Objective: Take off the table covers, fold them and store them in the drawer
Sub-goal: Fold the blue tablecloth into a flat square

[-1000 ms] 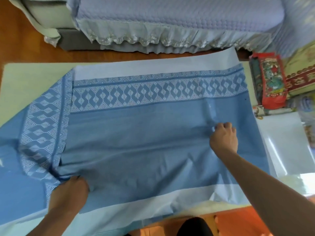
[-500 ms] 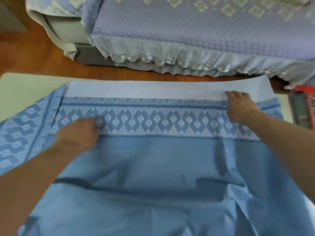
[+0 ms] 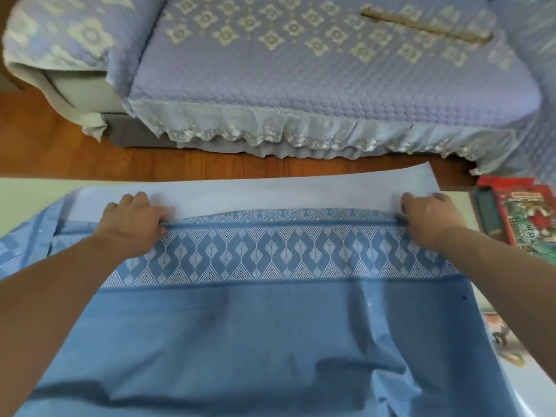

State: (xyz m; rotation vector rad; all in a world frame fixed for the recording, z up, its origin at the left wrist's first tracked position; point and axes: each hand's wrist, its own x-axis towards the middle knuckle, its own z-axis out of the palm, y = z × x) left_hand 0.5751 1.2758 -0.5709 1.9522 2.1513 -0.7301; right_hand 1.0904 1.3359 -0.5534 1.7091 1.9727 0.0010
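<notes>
Blue woven cloth, the table cover (image 3: 270, 341), lies spread across the table (image 3: 27, 194), its patterned band running side to side at the far edge, where a pale strip of its underside or lining shows beyond. The left hand (image 3: 132, 224) and the right hand (image 3: 427, 218) both sit at that far band, well apart, fingers curled and pinching the cloth along a dark stripe. It looks thin, soft and light: it wrinkles easily near the front and would likely sag between two grips, so holding it wide, near the corners of one edge, seems the sound way to keep a fold straight. It probably slides readily over the smooth table. A bed (image 3: 301, 70) stands beyond on the wooden floor (image 3: 60, 158), and a red packet (image 3: 526, 212) lies at the right.
</notes>
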